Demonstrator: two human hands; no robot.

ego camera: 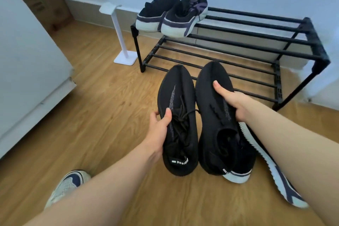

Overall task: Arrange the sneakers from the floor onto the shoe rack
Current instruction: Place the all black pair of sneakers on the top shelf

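Note:
I hold two all-black knit sneakers side by side above the wooden floor, toes toward the rack. My left hand (159, 126) grips the left black sneaker (177, 121) by its outer edge near the laces. My right hand (231, 100) grips the right black sneaker (218, 115), thumb across its top. The black two-tier shoe rack (256, 42) stands just beyond them against the wall. A pair of black sneakers with white soles (172, 13) rests on the left end of its top tier.
Another white-soled sneaker (275, 169) lies on its side on the floor under my right forearm. A white and navy sneaker (68, 186) sits at the lower left. A white stand (121, 35) is left of the rack, a white cabinet (27, 64) further left.

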